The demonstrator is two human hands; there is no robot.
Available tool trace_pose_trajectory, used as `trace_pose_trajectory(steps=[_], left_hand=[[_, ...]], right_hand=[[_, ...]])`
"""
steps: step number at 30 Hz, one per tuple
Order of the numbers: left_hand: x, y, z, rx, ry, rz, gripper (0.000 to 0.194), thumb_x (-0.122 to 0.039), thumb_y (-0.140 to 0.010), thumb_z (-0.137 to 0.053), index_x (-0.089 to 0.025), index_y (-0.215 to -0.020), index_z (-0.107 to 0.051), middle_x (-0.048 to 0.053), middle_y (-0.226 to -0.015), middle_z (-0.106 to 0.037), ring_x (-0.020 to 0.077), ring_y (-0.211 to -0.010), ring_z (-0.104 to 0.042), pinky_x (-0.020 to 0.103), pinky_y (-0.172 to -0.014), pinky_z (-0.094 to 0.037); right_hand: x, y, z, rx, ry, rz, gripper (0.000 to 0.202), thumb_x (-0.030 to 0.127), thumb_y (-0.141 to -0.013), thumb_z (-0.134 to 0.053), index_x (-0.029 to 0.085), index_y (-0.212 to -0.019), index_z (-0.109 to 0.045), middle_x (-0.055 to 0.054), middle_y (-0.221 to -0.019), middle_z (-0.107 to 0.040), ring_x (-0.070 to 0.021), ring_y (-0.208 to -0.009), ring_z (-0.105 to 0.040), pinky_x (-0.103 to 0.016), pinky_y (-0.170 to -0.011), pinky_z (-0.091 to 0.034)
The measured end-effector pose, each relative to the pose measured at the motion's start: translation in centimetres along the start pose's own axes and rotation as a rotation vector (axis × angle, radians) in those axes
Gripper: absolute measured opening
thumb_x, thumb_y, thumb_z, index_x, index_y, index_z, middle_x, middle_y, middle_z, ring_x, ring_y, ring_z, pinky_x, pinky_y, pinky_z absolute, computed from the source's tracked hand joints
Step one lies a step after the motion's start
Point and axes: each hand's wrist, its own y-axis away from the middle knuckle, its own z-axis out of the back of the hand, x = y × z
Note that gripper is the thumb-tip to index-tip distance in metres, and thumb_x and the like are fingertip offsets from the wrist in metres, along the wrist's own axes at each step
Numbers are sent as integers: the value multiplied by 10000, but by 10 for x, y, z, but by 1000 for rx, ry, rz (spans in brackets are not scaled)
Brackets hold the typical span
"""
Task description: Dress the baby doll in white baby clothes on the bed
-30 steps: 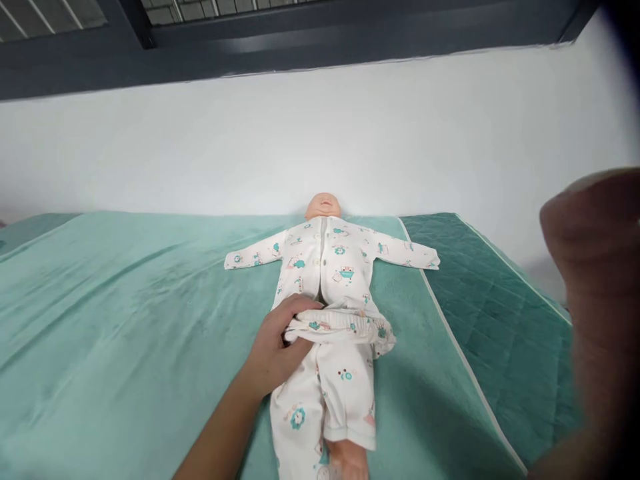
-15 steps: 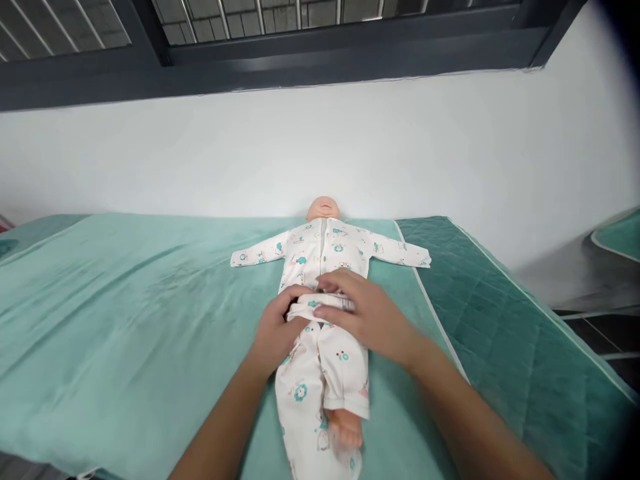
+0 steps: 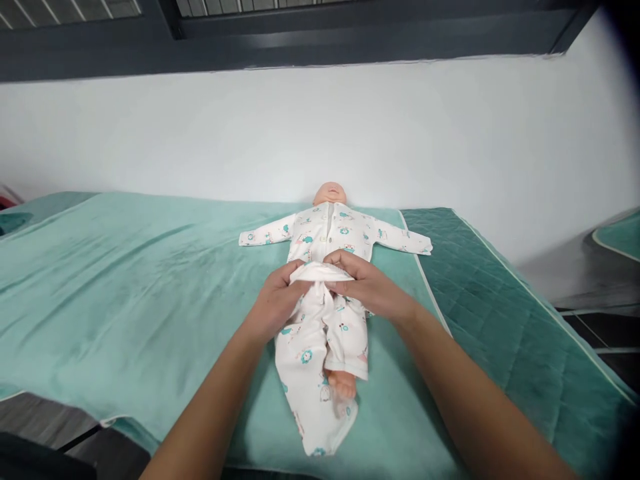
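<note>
A baby doll [image 3: 330, 193] lies on its back, arms spread, in a white printed long-sleeved top [image 3: 345, 230]. Matching baby trousers [image 3: 305, 357] cover its legs. My left hand [image 3: 280, 293] grips the trousers' waistband on the left side, thumb on top. On the right side, my right hand [image 3: 360, 283] pinches the same waistband between thumb and fingers. The band is stretched between both hands across the doll's middle. One bare foot [image 3: 343, 385] pokes out of the right trouser leg, while the left leg's cuff lies flat with its foot hidden.
A light green sheet [image 3: 150, 300] spreads under the doll. To the right lies a darker quilted pad [image 3: 490, 300]. Behind the bed rises a white wall [image 3: 225, 133] with a dark window frame [image 3: 300, 43]. A dark object [image 3: 40, 460] stands at the lower left.
The waistband has been pulled up and folded over flatter between my hands. My right hand has closed on it. The view has tilted down slightly.
</note>
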Motion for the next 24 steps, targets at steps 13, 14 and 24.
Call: trace_pose_trajectory(steps=[13,14,24], left_hand=[[-17,29,4,240,-275,-127,565,-367,-720,-775,-213,-1218,-559,64,-1151,-620,225,-1057,-563,309,-884,-452],[-16,33,4,217,-308,-116,551,-391,-730,-766,-215,-1214,-571,61,-1137,-630,231,-1042,-570,311,-864,-458],[-8,37,-10,-63,-73,-39,370,-392,-751,-681,-155,-1035,-665,23,-889,-680,166,-738,-579,256,-661,-441]], right_hand=[[-8,-2,-6,-112,-205,-82,237,295,-765,-696,195,-977,-661,-20,-964,-688,-194,-903,-634,-301,-821,-480],[-10,-2,-7,-114,-201,-81,224,293,-760,-696,197,-958,-654,-14,-938,-681,-189,-882,-630,-295,-806,-478],[0,8,-6,69,169,-50,419,440,-777,-725,179,-1100,-673,-46,-1077,-693,-222,-996,-630,-342,-884,-478]])
